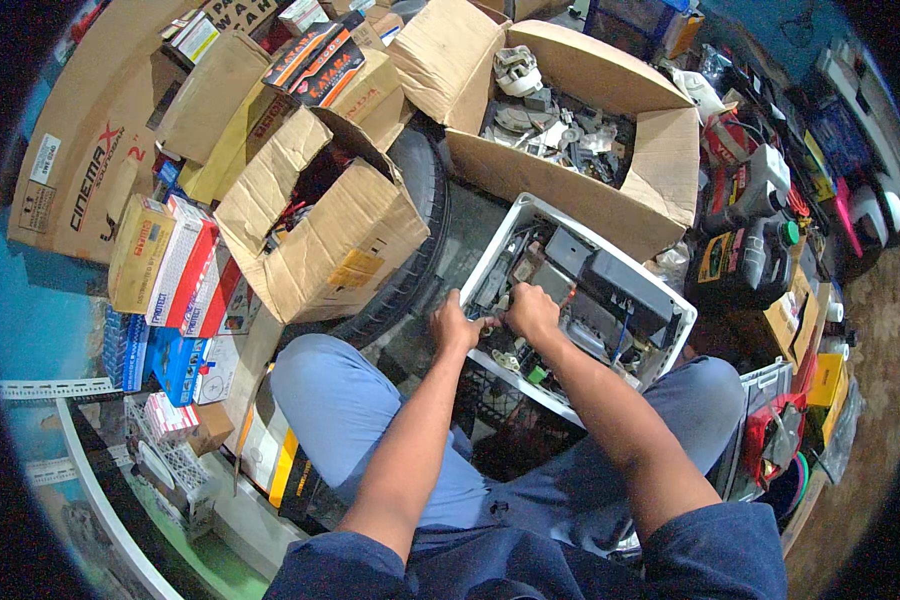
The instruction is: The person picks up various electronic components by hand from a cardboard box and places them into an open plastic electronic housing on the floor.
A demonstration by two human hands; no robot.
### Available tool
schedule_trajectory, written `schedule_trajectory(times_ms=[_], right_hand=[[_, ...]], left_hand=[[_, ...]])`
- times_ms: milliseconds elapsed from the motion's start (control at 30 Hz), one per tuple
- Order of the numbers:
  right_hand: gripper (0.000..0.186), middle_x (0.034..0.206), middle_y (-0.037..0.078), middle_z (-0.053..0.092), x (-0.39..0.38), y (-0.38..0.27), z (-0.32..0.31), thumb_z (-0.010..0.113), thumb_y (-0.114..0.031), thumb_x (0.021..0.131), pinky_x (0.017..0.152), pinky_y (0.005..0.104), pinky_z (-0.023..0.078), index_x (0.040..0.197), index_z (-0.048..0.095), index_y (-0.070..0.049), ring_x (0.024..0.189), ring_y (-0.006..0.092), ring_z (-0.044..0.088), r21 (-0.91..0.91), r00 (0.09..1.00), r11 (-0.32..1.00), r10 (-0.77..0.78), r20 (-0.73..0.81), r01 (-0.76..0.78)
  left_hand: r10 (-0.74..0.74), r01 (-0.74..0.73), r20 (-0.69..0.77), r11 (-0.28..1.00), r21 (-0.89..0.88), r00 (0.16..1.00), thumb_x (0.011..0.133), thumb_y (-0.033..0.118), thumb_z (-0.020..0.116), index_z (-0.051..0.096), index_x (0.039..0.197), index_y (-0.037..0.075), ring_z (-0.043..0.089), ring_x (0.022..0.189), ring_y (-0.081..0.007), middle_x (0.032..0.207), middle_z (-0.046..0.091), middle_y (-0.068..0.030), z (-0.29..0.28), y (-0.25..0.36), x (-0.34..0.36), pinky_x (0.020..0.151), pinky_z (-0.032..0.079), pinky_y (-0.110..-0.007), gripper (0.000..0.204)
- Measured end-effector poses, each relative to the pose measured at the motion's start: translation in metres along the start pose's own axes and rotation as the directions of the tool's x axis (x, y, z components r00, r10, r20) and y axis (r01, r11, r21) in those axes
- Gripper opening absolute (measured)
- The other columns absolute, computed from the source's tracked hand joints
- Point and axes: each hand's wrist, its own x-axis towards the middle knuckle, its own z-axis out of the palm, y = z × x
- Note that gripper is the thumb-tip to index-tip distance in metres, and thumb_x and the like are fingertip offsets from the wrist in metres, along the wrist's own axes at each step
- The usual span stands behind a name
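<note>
The white bin (610,254), rectangular and cluttered with grey and black parts, among them a long black case (625,293) and a small green piece (538,374), sits between the person's bent knees. Both forearms reach forward, the left hand (454,325) at the bin's left edge with fingers curled, the right hand (533,312) over the parts, fingers bent; I cannot tell whether either pinches anything.

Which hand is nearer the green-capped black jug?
Right. The right hand is left of the jug, over the white bin; the left hand is farther left, at the bin's edge.
</note>
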Motion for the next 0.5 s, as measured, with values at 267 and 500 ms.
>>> schedule_trajectory(times_ms=[267, 500], right_hand=[[0.083, 0.119, 0.022, 0.07, 0.018, 0.025, 0.002, 0.09, -0.06, 0.059, 0.092, 0.0502, 0.056, 0.115, 0.069, -0.002, 0.11, 0.0394, 0.069, -0.04, 0.999, 0.999, -0.016, -0.046, 0.014], [0.022, 0.096, 0.018, 0.072, 0.024, -0.054, -0.012, 0.073, -0.019, 0.078, 0.08, 0.0504, 0.056, 0.094, 0.067, -0.005, 0.093, 0.0375, 0.07, -0.055, 0.749, 0.847, -0.496, -0.439, 0.528]], left_hand=[[-0.064, 0.059, -0.08, 0.997, -0.057, 0.995, 0.081, 0.038, 0.079, 0.061, 0.123, 0.005, 0.066, 0.109, -0.0407, 0.118, 0.069, -0.0213, -0.013, 0.024, -0.012, 0.094, 0.051, -0.05, 0.056], [-0.862, 0.321, -0.293, 0.439, -0.839, 0.413, 0.095, 0.044, 0.058, 0.065, 0.125, 0.0, 0.065, 0.114, -0.0429, 0.123, 0.068, -0.0254, 0.048, -0.086, 0.029, 0.097, 0.05, -0.049, 0.053]])
